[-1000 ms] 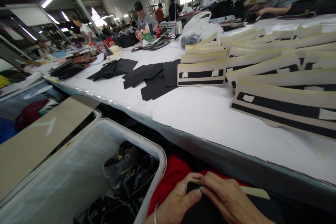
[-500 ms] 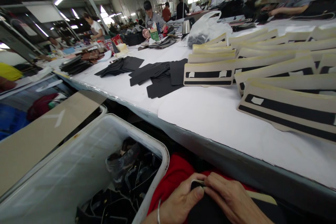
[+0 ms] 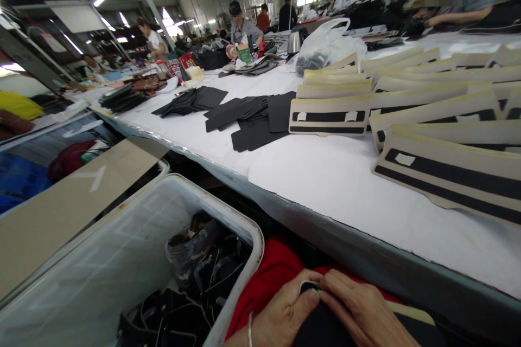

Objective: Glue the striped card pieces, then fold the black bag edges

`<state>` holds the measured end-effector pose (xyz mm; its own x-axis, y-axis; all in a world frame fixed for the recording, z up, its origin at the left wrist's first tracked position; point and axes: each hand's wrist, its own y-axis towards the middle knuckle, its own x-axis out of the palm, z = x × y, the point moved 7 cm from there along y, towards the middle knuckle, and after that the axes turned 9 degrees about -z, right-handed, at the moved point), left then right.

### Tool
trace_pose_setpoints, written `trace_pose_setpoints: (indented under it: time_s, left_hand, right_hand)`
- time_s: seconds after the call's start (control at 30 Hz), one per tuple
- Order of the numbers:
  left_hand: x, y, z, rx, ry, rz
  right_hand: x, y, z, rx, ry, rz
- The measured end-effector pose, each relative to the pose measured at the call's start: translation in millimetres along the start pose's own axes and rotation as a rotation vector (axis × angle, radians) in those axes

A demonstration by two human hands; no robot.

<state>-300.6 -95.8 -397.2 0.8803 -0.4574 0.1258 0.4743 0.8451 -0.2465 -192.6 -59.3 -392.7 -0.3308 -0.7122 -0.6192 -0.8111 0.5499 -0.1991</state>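
Low at the bottom of the head view, both hands are closed on a black panel with a pale edge, held over red cloth. My left hand, with a bangle at the wrist, pinches the panel's upper corner with the thumb on its face. Right beside it, my right hand presses its fingers on the same edge, nearly touching the left thumb. A beige strip of a panel shows to the right of my right hand. The panel's lower part is out of frame.
The white table runs diagonally ahead. On it lie black pieces, beige panels with black strips and a plastic bag. A white bin with black strapped items stands at left, beside cardboard. Several people work farther off.
The whole view has shifted slightly, so the scene sits a little more to the right. Both hands keep the same grip on the black panel's edge, with hardly any visible finger movement.
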Motion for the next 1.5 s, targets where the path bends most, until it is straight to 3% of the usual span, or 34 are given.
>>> trace_pose_setpoints:
  time_s: [0.53,0.9,1.23,1.5]
  left_hand:
    - [-1.1,-1.6,0.6,0.017,0.147,0.035]
    - [1.0,-1.8,4.9,0.076,0.076,0.101]
    - [-10.2,-2.1,3.1,-0.02,0.084,0.125]
    - [-14.8,-2.9,-1.4,-0.067,-0.003,0.049]
  right_hand:
    - [-0.7,-5.2,0.6,-0.03,0.018,0.032]
    - [-5.0,-5.9,-3.7,0.046,-0.066,0.073]
    - [-12.8,-24.4,4.4,0.107,-0.181,0.155]
    - [-20.7,-34.9,-0.9,0.161,-0.147,0.101]
